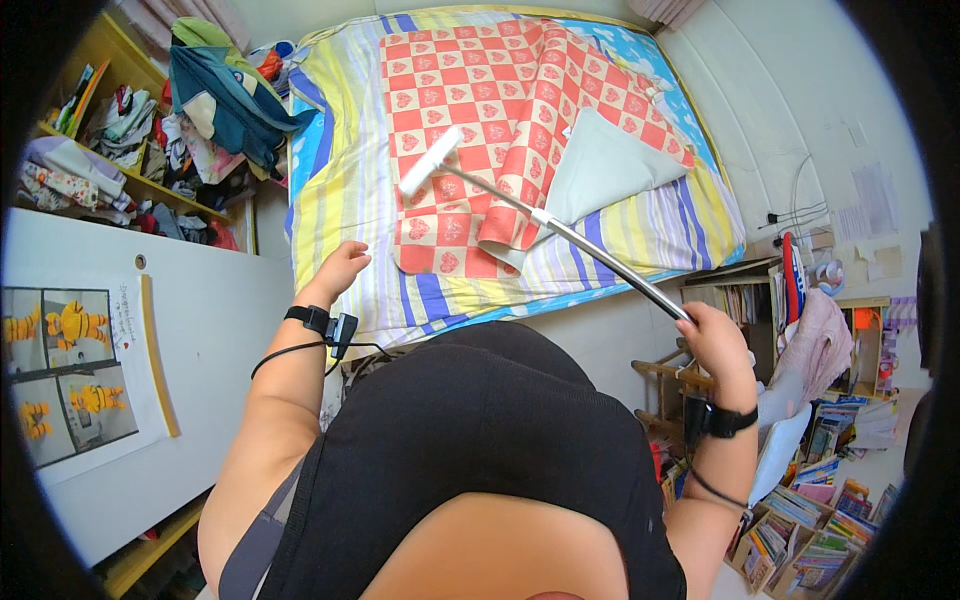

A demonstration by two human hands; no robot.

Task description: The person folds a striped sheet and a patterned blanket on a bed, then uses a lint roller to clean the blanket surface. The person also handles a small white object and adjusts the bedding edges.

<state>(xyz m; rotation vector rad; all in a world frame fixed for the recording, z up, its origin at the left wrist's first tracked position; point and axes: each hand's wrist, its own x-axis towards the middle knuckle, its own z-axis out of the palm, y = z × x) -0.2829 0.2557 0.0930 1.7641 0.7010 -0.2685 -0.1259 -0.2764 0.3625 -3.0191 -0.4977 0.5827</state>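
Observation:
My right hand (pixel 709 334) is closed around the lower end of a metal telescopic pole with a white lint roller head (pixel 431 161) at its far end. The roller head lies over a red and cream checked mat with hearts (pixel 450 82), which is spread on the bed and partly folded. One corner of the mat is turned over, showing its pale grey underside (pixel 607 165). Beneath it is a striped sheet (pixel 337 202) in yellow, white and blue. My left hand (pixel 341 270) holds nothing, its fingers apart, above the sheet's near left edge.
Left of the bed are shelves stuffed with clothes (pixel 124 120), a hanging teal garment (pixel 225 97) and a white panel (pixel 180 322) with pictures. On the right stand a wooden chair (pixel 671 371), partly hidden, and boxes of books (pixel 787 517). Cables hang on the right wall.

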